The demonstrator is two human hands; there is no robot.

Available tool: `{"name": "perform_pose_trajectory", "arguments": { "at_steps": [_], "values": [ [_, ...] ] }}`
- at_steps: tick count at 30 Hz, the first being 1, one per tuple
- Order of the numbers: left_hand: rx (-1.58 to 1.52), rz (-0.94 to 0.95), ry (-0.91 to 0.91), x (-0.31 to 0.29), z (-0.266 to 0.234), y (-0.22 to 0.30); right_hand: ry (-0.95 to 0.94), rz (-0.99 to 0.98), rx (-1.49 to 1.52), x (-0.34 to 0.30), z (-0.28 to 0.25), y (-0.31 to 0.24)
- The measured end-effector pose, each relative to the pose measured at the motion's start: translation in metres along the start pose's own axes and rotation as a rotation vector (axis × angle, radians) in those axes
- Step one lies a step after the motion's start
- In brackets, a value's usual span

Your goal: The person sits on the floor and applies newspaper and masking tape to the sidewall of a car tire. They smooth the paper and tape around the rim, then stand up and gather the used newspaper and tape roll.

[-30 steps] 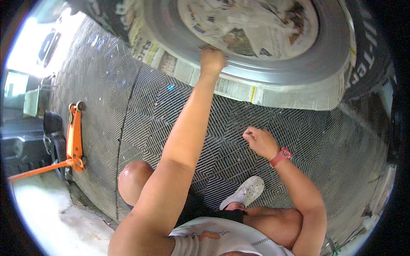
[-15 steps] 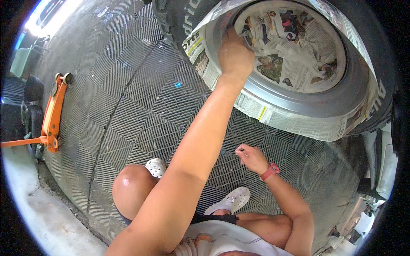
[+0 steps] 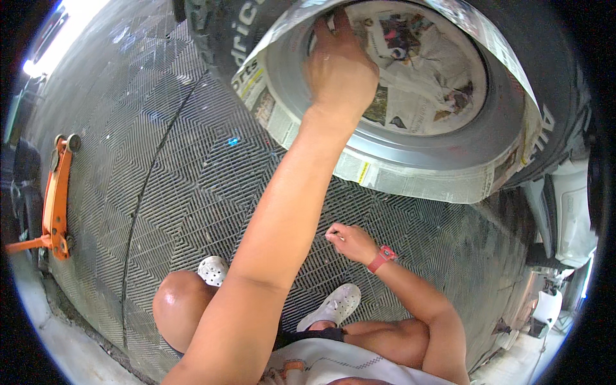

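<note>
A vehicle wheel with a grey rim (image 3: 410, 153) stands ahead of me, newspaper sheets (image 3: 436, 186) tucked around its edge. More crumpled newspaper (image 3: 443, 77) covers the round middle. My left hand (image 3: 343, 74) reaches over to the rim's upper left, fingers stretched apart against its inner edge; the fingertips are partly hidden, and no held object shows. Lower down, well apart from the wheel, my right hand (image 3: 351, 242) is closed with its fingertips pinched together. Whatever it may hold is too small to make out. A red watch (image 3: 383, 256) is on that wrist.
The black tyre (image 3: 555, 138) surrounds the newspaper. An orange floor jack (image 3: 58, 199) stands at the far left on ridged dark floor tiles (image 3: 186, 192). White vehicle bodywork (image 3: 571, 215) is at the right. My feet are in white clogs (image 3: 333, 307).
The view has shifted, so the wheel and jack sit further left. My left hand has slid along the rim with fingers now spread wider. My right hand stays closed, away from the wheel.
</note>
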State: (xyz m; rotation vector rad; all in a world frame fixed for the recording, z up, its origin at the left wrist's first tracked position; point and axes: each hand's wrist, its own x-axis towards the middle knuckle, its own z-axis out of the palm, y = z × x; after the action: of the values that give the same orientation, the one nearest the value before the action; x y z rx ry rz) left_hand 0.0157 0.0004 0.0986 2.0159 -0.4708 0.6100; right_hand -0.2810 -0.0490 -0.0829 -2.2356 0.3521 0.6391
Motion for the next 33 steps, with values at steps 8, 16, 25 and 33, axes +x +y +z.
{"name": "perform_pose_trajectory", "arguments": {
  "at_steps": [8,16,25,33],
  "values": [
    [0.007,0.166,-0.039,0.005,-0.024,0.05,0.053,-0.051,0.022,-0.008,-0.003,0.006],
    [0.185,0.343,-0.039,-0.001,-0.001,0.089,0.095,-0.1,0.036,-0.01,0.001,0.013],
    [0.094,0.458,-0.233,-0.007,0.004,0.11,0.138,-0.132,0.014,-0.012,0.002,0.013],
    [0.068,0.58,-0.114,-0.027,0.028,0.122,0.108,-0.075,-0.044,-0.015,-0.005,0.004]
  ]
}}
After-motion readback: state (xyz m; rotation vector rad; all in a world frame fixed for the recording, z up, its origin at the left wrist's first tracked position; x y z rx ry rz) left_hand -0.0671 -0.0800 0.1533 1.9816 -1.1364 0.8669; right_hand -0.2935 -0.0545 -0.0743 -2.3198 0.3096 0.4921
